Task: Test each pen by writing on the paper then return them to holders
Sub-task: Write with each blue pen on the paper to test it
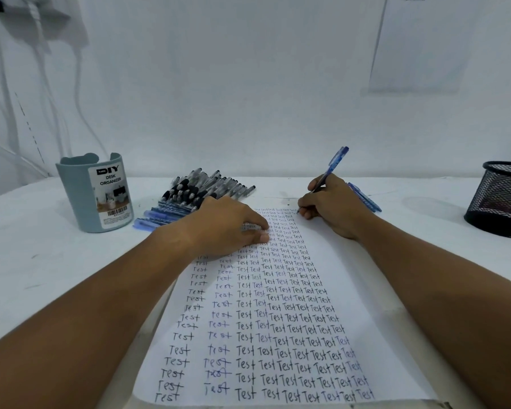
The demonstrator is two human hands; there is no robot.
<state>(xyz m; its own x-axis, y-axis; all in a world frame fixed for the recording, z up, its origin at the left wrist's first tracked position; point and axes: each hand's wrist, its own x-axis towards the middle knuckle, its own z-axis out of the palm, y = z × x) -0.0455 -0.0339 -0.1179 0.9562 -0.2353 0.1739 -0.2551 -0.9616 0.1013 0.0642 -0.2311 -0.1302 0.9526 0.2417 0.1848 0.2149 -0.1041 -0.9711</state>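
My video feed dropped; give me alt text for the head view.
The right hand writes with a blue pen on a paper filled with "Test", the left hand pressing it flat. Loose pens lie between two holders.

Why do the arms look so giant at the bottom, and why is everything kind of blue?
In the head view, the wide-angle lens stretches whatever is near the edges, so the forearms balloon and the paper fans out; the light is cool and even, tinting the table bluish with only soft shadows; the writing beside the left hand looks a bit smeared, while the right hand and blue pen stay sharp.
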